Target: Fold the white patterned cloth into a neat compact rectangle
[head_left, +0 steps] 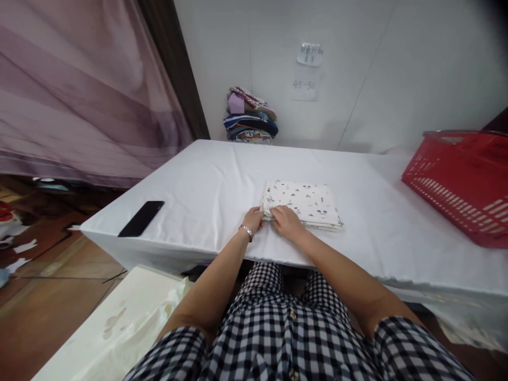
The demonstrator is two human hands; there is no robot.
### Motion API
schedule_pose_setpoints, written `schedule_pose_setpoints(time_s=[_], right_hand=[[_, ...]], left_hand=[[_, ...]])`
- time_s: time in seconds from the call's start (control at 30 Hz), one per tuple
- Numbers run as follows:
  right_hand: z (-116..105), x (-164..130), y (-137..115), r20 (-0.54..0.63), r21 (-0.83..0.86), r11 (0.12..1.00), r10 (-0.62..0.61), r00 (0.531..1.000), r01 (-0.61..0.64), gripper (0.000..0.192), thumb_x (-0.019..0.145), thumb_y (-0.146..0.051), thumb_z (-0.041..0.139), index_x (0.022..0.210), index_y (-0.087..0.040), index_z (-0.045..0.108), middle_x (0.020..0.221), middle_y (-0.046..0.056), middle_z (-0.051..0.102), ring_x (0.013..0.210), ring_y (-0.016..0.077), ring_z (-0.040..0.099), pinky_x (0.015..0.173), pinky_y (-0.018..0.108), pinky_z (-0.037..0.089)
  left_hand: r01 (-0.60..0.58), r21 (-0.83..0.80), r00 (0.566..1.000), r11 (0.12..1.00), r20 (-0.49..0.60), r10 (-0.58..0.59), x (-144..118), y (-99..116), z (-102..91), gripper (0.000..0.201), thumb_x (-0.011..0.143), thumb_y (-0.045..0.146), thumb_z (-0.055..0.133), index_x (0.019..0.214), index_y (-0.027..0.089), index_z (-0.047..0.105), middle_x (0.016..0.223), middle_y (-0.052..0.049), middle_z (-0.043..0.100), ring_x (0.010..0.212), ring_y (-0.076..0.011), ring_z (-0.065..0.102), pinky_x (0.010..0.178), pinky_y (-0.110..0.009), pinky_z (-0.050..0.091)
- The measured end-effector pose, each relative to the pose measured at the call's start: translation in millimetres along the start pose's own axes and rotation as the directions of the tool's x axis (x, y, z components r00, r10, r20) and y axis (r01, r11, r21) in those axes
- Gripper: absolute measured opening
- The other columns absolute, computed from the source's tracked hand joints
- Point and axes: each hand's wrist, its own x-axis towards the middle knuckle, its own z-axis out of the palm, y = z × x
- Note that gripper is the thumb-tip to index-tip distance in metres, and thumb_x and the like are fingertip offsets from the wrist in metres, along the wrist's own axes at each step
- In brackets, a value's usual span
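A folded white cloth (pixel 307 200) with a small dark print lies flat on the table, its layers showing along the near edge. My left hand (pixel 253 219) is at its near left corner, fingers closed on the fabric edge. A bracelet sits on that wrist. Just to the right, my right hand (pixel 286 222) lies on the cloth's near edge, with fingers bent over the border close to the same corner. The thumb of this hand is partly hidden, so I cannot tell how firmly it grips.
The table has a white cover (pixel 198 185). A black phone (pixel 142 218) lies near its left edge, and a red plastic basket (pixel 456 185) stands at the right. Folded clothes (pixel 251 119) are stacked by the wall. A white surface (pixel 119 312) is low at the left.
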Motion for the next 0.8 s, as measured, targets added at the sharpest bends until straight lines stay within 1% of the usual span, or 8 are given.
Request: schedule_pose_setpoints(time_s=[0.13,0.23,0.3,0.43,0.5,0.63,0.73,0.8], right_hand=[[3,3,6,-0.066,0.092,0.995,0.039,0.997,-0.033,0.022,0.085,-0.015,0.045,0.104,-0.017,0.056,0.092,0.008,0.058,0.088,0.0210,0.050,0.080,0.033,0.040],[5,5,7,-0.170,0.190,0.973,0.161,0.972,-0.128,0.020,0.086,-0.016,0.043,0.102,-0.019,0.055,0.091,0.006,0.058,0.088,0.0199,0.051,0.079,0.032,0.042],[8,5,6,-0.205,0.209,0.966,0.194,0.959,-0.150,0.019,0.087,-0.017,0.043,0.102,-0.019,0.055,0.092,0.006,0.058,0.089,0.0202,0.051,0.078,0.032,0.042],[12,2,0,-0.151,0.106,0.991,0.101,0.983,-0.085,0.020,0.087,-0.016,0.044,0.102,-0.017,0.057,0.091,0.008,0.058,0.087,0.0219,0.050,0.077,0.033,0.042],[12,2,-2,-0.130,0.059,0.995,0.085,0.988,-0.078,0.019,0.087,-0.017,0.044,0.101,-0.016,0.057,0.089,0.009,0.057,0.085,0.0221,0.050,0.076,0.033,0.042],[9,7,-5,-0.110,0.017,0.995,0.104,0.988,-0.103,0.018,0.088,-0.019,0.045,0.101,-0.016,0.057,0.089,0.008,0.057,0.084,0.0212,0.050,0.075,0.033,0.042],[7,8,-11,-0.046,-0.023,0.995,0.091,0.995,-0.092,0.017,0.088,-0.021,0.046,0.099,-0.016,0.059,0.091,0.008,0.058,0.085,0.0211,0.050,0.075,0.033,0.041],[6,5,-16,-0.010,-0.041,0.997,0.063,0.998,-0.063,0.020,0.088,-0.022,0.047,0.102,-0.015,0.058,0.098,0.010,0.058,0.090,0.0224,0.050,0.077,0.035,0.041]], left_hand=[[0.003,-0.016,1.000,1.000,0.002,-0.003,0,0,-1.0,0.051,0.078,0.033,0.053,0.123,0.011,0.044,0.043,0.008,0.046,0.033,-0.0080,0.043,0.037,-0.018,0.030],[-0.009,-0.022,1.000,1.000,0.005,0.009,-6,1,-0.9,0.051,0.080,0.031,0.051,0.126,0.010,0.042,0.042,0.008,0.046,0.032,-0.0082,0.041,0.037,-0.018,0.031],[-0.039,-0.018,0.999,0.999,-0.004,0.039,-11,1,0.0,0.050,0.081,0.028,0.049,0.127,0.011,0.040,0.042,0.008,0.048,0.033,-0.0081,0.042,0.038,-0.018,0.033],[-0.125,-0.014,0.992,0.992,-0.014,0.124,-20,2,0.8,0.051,0.077,0.022,0.053,0.126,0.013,0.041,0.049,0.007,0.052,0.037,-0.0072,0.046,0.041,-0.018,0.038],[-0.093,-0.089,0.996,0.992,0.000,0.093,-22,4,-0.7,0.058,0.076,0.022,0.056,0.130,0.012,0.036,0.053,0.007,0.052,0.038,-0.0078,0.048,0.041,-0.019,0.039],[0.015,-0.214,0.994,0.977,0.106,0.008,-22,11,-4.8,0.071,0.076,0.033,0.059,0.136,0.015,0.026,0.061,0.004,0.054,0.043,-0.0103,0.053,0.041,-0.022,0.042],[0.009,-0.114,0.997,0.993,0.075,0.000,-20,12,-3.3,0.072,0.074,0.044,0.062,0.133,0.015,0.031,0.063,0.003,0.056,0.041,-0.0094,0.051,0.039,-0.021,0.040],[-0.010,-0.009,0.999,1.000,0.031,0.011,-17,12,-1.1,0.070,0.074,0.048,0.061,0.129,0.013,0.035,0.057,0.004,0.053,0.037,-0.0087,0.047,0.037,-0.021,0.037]])
